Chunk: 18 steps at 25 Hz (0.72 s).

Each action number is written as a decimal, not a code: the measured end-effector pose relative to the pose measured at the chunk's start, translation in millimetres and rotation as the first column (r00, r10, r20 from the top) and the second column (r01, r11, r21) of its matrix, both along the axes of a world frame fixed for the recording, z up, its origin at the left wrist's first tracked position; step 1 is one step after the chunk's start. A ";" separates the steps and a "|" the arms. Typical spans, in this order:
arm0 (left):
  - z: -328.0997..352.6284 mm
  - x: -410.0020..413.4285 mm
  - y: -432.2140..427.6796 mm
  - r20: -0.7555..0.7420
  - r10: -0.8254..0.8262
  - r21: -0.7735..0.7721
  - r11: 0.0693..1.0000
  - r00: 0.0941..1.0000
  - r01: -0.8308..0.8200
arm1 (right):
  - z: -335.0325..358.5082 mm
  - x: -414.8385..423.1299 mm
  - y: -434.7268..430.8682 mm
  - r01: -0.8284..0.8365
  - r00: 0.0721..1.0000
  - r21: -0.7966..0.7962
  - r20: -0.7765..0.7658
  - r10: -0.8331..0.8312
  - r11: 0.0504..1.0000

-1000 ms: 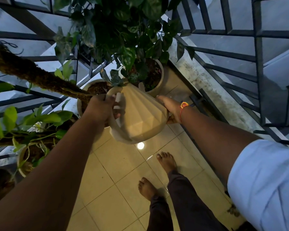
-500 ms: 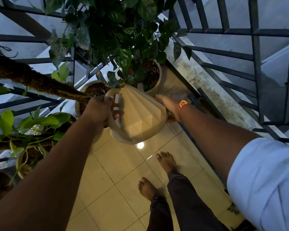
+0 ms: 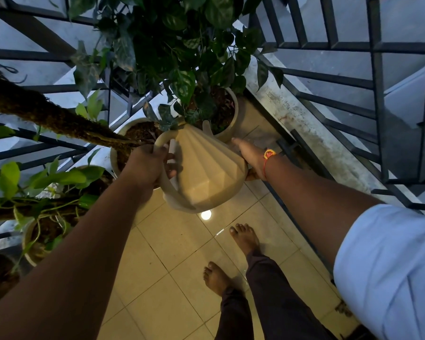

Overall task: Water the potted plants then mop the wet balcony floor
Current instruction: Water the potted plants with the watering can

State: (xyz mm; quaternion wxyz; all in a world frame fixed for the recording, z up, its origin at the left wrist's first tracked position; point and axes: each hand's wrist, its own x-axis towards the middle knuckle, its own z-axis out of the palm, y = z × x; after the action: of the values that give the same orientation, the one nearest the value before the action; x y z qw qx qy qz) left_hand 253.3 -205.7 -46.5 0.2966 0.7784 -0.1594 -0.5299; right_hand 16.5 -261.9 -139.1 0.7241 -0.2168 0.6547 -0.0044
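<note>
A beige ribbed watering can (image 3: 206,173) is held out over the tiles, tilted with its spout toward the corner pot (image 3: 231,119), which carries a leafy dark-green plant. My left hand (image 3: 147,165) grips the can's looped handle. My right hand (image 3: 252,155) lies flat against the can's right side and supports it, fingers pointing forward. A second pot (image 3: 123,133) with a mossy pole stands just left of the can. A third pot (image 3: 32,241) with light-green leaves sits at the lower left.
Dark metal railings (image 3: 353,82) close the balcony on the left, back and right, above a stained concrete ledge (image 3: 304,123). Beige floor tiles (image 3: 172,278) stretch toward me, with a lamp's reflection under the can. My bare feet (image 3: 243,236) stand behind the can.
The can has dipped slightly further toward the corner pot, and the view has shifted a little. Both hands keep their hold.
</note>
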 end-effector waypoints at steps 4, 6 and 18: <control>-4.7 -1.6 21.8 -0.019 -0.035 0.004 0.999 0.999 0.035 | -8.3 6.6 7.7 0.050 0.999 0.008 -0.002 -0.050 0.999; -8.0 -2.7 37.5 -0.032 -0.032 0.009 0.999 0.999 0.032 | -13.4 9.4 12.4 0.043 0.999 0.007 0.008 -0.043 0.999; -23.6 12.7 131.9 -0.034 0.033 -0.073 0.997 0.999 -0.036 | -28.7 54.7 55.0 0.048 0.999 -0.107 0.021 -0.046 0.993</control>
State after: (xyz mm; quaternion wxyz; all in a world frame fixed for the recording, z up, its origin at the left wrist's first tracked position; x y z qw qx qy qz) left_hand 265.9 -73.7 -70.1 0.3368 0.7607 -0.1604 -0.5312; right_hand 71.2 -206.9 -167.9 0.7172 -0.2402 0.6515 -0.0586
